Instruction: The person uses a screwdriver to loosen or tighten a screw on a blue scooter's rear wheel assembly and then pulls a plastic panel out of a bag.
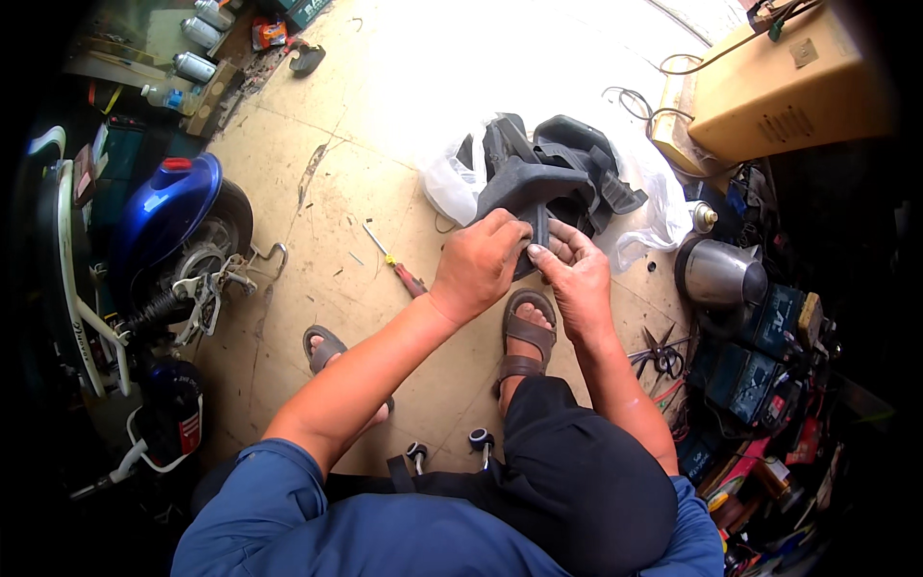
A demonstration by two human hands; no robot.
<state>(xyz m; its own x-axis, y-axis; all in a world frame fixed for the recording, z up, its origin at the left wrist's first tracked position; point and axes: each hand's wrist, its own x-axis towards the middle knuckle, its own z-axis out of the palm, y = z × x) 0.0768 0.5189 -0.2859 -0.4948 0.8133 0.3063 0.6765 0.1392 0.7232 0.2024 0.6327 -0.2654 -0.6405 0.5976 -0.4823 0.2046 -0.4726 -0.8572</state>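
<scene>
The person's left hand (pixel 486 256) and right hand (pixel 575 277) both pinch a black plastic part (pixel 538 186) at the near side of a white bag (pixel 450 192), seemingly mid-handling, with other black pieces (pixel 575 137) there unheld.
</scene>
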